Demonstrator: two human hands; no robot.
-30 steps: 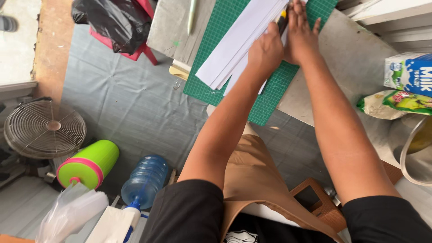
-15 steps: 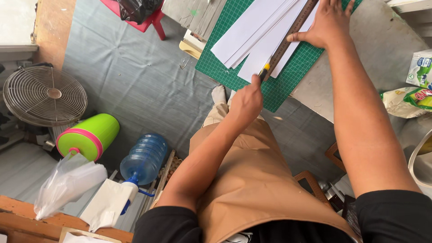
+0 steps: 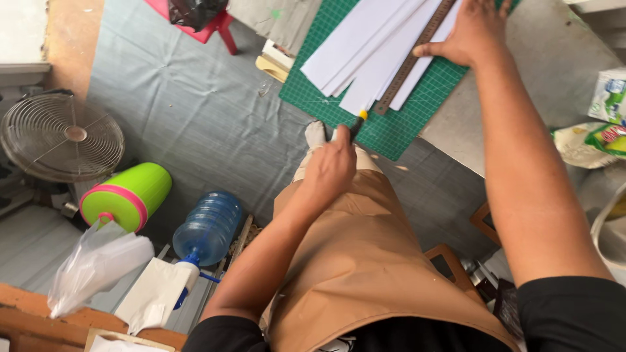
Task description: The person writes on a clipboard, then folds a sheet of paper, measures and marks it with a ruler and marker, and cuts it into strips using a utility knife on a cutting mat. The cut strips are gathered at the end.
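On the grey tabletop [image 3: 554,65] lies a green gridded cutting mat [image 3: 417,98], and across it are spread several long white paper strips [image 3: 365,52], fanned so that their near ends overhang one another. A long brown wooden ruler [image 3: 411,62] rests slantwise over the strips, running from the top of the view down toward the mat's near edge. The right hand [image 3: 473,32] presses flat on the ruler's upper part, its fingers [image 3: 433,49] spread and the thumb reaching along the ruler's side. The left hand [image 3: 331,171] hangs just off the mat's near edge, above the person's tan apron [image 3: 365,261]; its fingers are curled tight round a slim black craft knife with a yellow tip [image 3: 358,122], whose point sits at the lower end of the ruler, touching the mat beside the last strip.

Down on the grey floor cloth [image 3: 195,117] stand a round metal fan [image 3: 62,137], a lime-green drum with a pink band [image 3: 127,195] lying on its side, and a clear blue water bottle [image 3: 208,228]. Near them, a crumpled clear plastic bag [image 3: 91,267] rests by a wooden edge.
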